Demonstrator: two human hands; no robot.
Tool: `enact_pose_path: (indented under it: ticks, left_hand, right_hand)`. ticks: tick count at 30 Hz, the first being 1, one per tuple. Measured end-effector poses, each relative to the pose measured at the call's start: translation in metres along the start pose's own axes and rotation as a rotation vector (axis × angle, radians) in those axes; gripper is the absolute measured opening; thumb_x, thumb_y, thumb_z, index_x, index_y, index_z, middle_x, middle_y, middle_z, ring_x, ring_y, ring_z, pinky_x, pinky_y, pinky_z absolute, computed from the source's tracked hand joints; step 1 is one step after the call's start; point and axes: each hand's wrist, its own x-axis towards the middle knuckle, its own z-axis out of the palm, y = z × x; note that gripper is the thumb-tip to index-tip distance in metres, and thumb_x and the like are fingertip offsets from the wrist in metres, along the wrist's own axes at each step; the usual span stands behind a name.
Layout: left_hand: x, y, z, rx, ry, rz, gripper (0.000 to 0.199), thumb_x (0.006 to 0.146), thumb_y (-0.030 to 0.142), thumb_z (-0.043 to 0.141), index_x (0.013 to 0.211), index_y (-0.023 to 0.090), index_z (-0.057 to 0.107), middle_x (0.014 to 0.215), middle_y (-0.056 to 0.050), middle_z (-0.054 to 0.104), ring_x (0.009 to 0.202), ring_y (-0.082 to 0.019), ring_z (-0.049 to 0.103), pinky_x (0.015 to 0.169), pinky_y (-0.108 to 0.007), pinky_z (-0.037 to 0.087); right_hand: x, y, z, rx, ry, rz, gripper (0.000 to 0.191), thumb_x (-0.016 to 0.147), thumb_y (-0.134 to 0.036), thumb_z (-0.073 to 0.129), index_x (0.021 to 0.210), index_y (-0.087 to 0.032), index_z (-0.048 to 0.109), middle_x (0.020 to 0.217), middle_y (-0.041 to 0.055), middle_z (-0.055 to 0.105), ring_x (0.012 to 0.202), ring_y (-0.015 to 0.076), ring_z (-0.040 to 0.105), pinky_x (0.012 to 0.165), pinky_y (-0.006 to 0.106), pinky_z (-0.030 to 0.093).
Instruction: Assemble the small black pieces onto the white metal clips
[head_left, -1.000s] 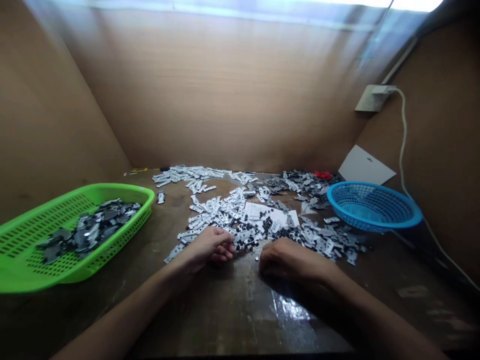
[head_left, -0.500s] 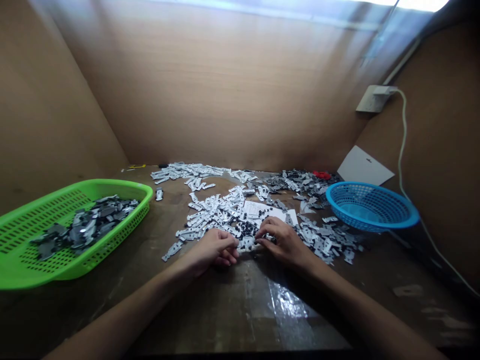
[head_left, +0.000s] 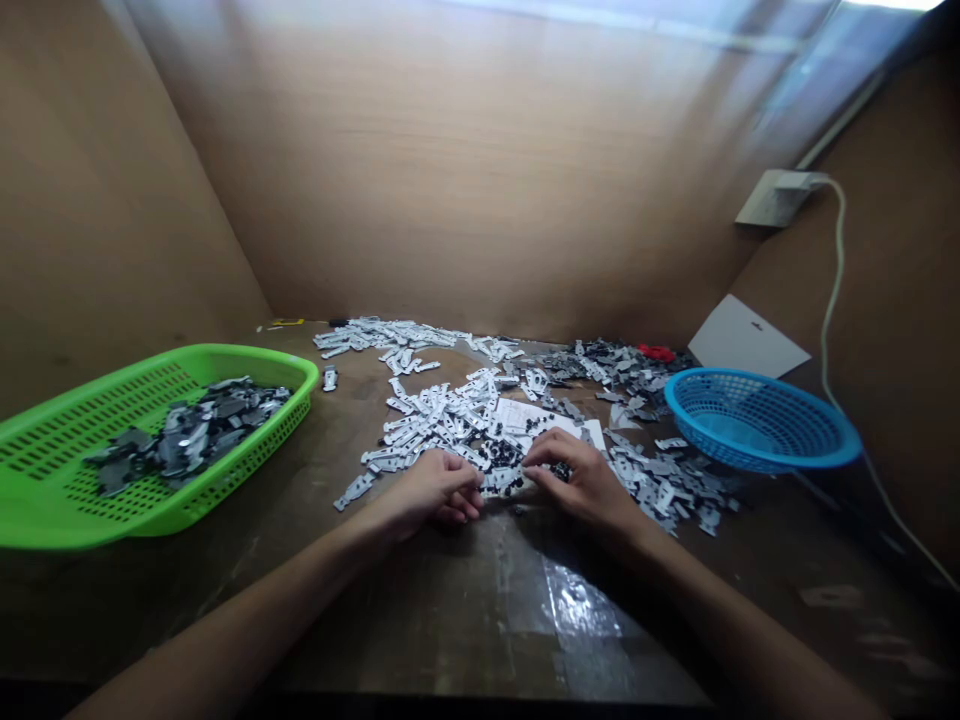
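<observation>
My left hand (head_left: 448, 486) is closed, thumb against forefinger, at the near edge of a pile of flat silvery metal plates (head_left: 442, 412). A light metal plate (head_left: 501, 480) reaches from its fingertips toward the right. My right hand (head_left: 574, 468) is closed in a pinch at the plate's other side, and whatever lies in its fingertips is too small to make out. Just beyond both hands are small black parts (head_left: 504, 452), heaped loosely by a white paper sheet (head_left: 517, 414).
A green basket (head_left: 300, 400) with grey metal pieces stands at left, a blue basket (head_left: 761, 462) at right. More grey plates (head_left: 660, 485) lie beside the right hand. Behind are darker pieces (head_left: 600, 362), a red item (head_left: 656, 353) and a white card (head_left: 746, 338). A cable (head_left: 829, 310) hangs at right.
The view has shifted slightly, so things sit a little further right. My right hand has drawn slightly away from the plate; my left hand keeps its pinch.
</observation>
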Motion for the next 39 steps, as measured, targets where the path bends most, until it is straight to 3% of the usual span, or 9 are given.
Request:
enact_pose_path:
  ticks: [3, 11, 17, 27, 34, 39]
  left_hand:
    - [0.001, 0.000, 0.000, 0.000, 0.004, -0.005, 0.025, 0.067, 0.036, 0.063, 0.073, 0.013, 0.056, 0.069, -0.007, 0.067, 0.054, -0.012, 0.061, 0.046, -0.018, 0.043]
    - [-0.002, 0.006, -0.001, -0.010, 0.037, 0.001, 0.025, 0.067, 0.036, 0.063, 0.072, 0.013, 0.055, 0.067, -0.006, 0.065, 0.053, -0.012, 0.060, 0.045, -0.017, 0.042]
    - [-0.005, 0.013, -0.002, -0.060, 0.089, 0.032, 0.026, 0.068, 0.037, 0.063, 0.073, 0.014, 0.054, 0.065, -0.004, 0.064, 0.052, -0.010, 0.059, 0.046, -0.018, 0.043]
    - [-0.003, 0.011, 0.001, -0.045, 0.094, 0.031, 0.027, 0.067, 0.039, 0.063, 0.073, 0.015, 0.052, 0.066, -0.003, 0.064, 0.052, -0.010, 0.059, 0.047, -0.017, 0.043]
    - [0.002, 0.008, 0.000, -0.048, 0.103, 0.018, 0.028, 0.066, 0.040, 0.064, 0.072, 0.015, 0.052, 0.065, -0.002, 0.064, 0.051, -0.009, 0.058, 0.047, -0.018, 0.043]
    - [0.003, 0.006, -0.001, -0.029, 0.084, 0.008, 0.029, 0.066, 0.041, 0.064, 0.072, 0.015, 0.053, 0.065, -0.003, 0.064, 0.053, -0.010, 0.059, 0.048, -0.018, 0.044]
  right_hand:
    - [0.002, 0.003, -0.004, -0.005, 0.062, 0.037, 0.007, 0.082, -0.021, 0.055, 0.083, -0.019, 0.062, 0.084, 0.0038, 0.060, 0.079, 0.0162, 0.057, 0.072, 0.030, 0.045]
    - [0.000, 0.012, 0.002, -0.154, 0.011, 0.009, 0.016, 0.082, -0.015, 0.054, 0.094, -0.021, 0.063, 0.090, 0.0055, 0.059, 0.085, 0.0185, 0.055, 0.075, 0.033, 0.044]
    - [0.001, 0.025, 0.008, -0.346, -0.120, -0.069, 0.020, 0.080, -0.019, 0.059, 0.099, -0.021, 0.064, 0.095, 0.0070, 0.058, 0.093, 0.0215, 0.049, 0.078, 0.036, 0.043]
    - [0.006, 0.030, 0.015, -0.499, -0.110, -0.135, 0.018, 0.088, -0.019, 0.047, 0.090, -0.019, 0.065, 0.087, 0.0070, 0.059, 0.087, 0.0186, 0.048, 0.075, 0.031, 0.041]
    - [0.005, 0.031, 0.010, -0.419, -0.061, -0.044, 0.013, 0.087, -0.018, 0.048, 0.091, -0.017, 0.060, 0.086, 0.0064, 0.061, 0.086, 0.0181, 0.051, 0.076, 0.030, 0.041]
    - [0.004, 0.030, -0.008, -0.236, 0.076, 0.070, 0.014, 0.086, -0.021, 0.049, 0.091, -0.018, 0.062, 0.087, 0.0056, 0.062, 0.081, 0.0174, 0.056, 0.074, 0.030, 0.042]
